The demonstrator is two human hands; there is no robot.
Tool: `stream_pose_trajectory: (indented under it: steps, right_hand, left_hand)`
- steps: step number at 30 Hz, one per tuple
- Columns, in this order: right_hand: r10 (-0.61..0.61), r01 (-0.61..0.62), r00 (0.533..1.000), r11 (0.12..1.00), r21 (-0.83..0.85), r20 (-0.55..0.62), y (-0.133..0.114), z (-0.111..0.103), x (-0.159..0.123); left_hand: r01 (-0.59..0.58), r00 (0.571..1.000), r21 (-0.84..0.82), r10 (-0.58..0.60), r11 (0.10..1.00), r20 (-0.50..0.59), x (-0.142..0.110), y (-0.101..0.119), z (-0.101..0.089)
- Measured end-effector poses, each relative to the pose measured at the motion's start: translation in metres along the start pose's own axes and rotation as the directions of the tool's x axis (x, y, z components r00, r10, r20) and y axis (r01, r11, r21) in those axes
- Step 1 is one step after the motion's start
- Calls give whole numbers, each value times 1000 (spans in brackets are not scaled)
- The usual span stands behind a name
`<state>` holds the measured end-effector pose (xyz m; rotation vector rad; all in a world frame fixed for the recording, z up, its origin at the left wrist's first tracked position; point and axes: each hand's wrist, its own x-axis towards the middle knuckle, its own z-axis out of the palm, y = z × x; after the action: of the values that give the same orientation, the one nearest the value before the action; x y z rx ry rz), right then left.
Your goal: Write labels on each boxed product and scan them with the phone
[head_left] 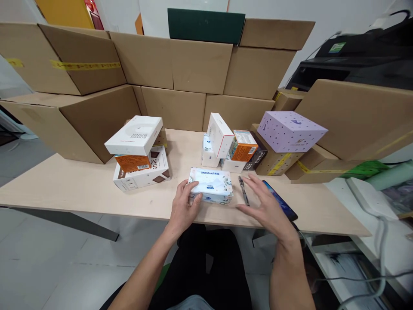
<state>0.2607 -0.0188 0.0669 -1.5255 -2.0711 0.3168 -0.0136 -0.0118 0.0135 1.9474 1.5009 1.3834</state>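
A white and pale-blue tissue pack point(211, 185) lies flat near the front edge of the table. My left hand point(185, 204) grips its left end, index finger over the top edge and thumb at the front corner. To the right of the pack, a dark pen point(243, 191) lies lengthwise away from me. My right hand point(263, 204) is beside the pen with fingers spread and nothing held. The far end of the pen lies close to the fingertips; I cannot tell whether they touch it. Partly hidden behind this hand is a phone point(282, 202) with a dark blue screen.
On the left, a white power bank box point(135, 134) tops an orange box point(134, 162) and a white-brown box point(145, 172). Behind the tissue pack stand a tilted white box point(220, 135) and another orange box point(244, 145). A purple box point(292, 129) sits at right; cardboard walls point(203, 64) enclose the back.
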Motion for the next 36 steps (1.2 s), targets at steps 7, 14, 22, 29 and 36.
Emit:
stream_pose_trajectory:
  steps: [7, 14, 22, 29, 36]
  right_hand:
    - [-247, 255, 956, 967, -30, 156, -44, 28, 41]
    - [-185, 223, 970, 940, -259, 160, -83, 44, 53]
    - [-73, 67, 997, 889, -453, 3, -122, 79, 89]
    - [-167, 184, 983, 853, -488, 79, -137, 89, 109]
    - [-64, 19, 995, 856, -516, -70, -140, 119, 166]
  left_hand:
    - [-2, 971, -14, -2, 1000, -240, 0, -2, -1]
    - [-33, 900, -30, 17, 999, -435, -5, -3, -1]
    - [-122, 882, -10, 104, 992, -459, -7, -2, -3]
    - [-170, 869, -33, 134, 985, -477, -11, -7, 2]
    - [-307, 757, 314, 431, 898, -492, 14, 5, -46]
